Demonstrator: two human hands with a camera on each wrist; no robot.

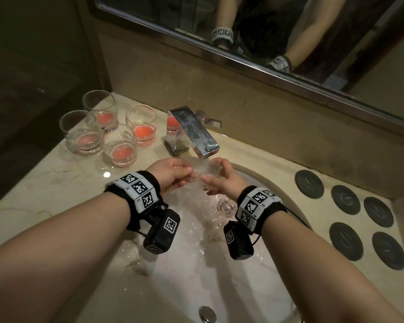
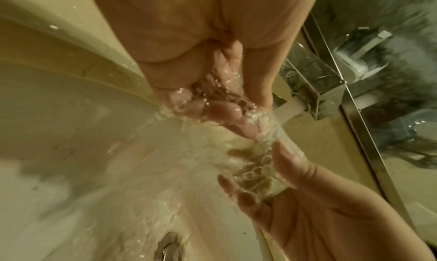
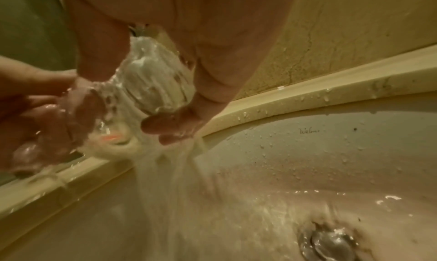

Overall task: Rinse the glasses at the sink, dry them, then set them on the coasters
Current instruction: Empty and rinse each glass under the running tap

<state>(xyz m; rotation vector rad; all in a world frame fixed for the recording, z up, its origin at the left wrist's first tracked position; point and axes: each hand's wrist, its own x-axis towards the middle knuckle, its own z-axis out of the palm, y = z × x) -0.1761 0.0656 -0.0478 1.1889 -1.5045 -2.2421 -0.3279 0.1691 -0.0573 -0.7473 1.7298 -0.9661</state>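
Observation:
Under the running chrome faucet (image 1: 196, 134) I hold a clear glass (image 1: 209, 170) between both hands, over the sink (image 1: 254, 287). My right hand (image 1: 216, 173) wraps its body, thumb on one side, fingers on the other. My left hand (image 1: 184, 174) grips the glass's other end with curled wet fingers. In the left wrist view water runs over the left fingers (image 2: 222, 111) and the glass (image 2: 255, 166). The right wrist view shows the glass (image 3: 153, 78) full of rushing water, with a trace of orange near its lower end. Several dark round coasters (image 1: 309, 184) lie on the counter at the right.
Several glasses (image 1: 124, 148) with red liquid in their bottoms stand on the wet marble counter (image 1: 44, 183) to the left of the faucet, one more behind it. The drain (image 1: 226, 206) lies below my hands. A mirror (image 1: 289, 31) lines the back wall.

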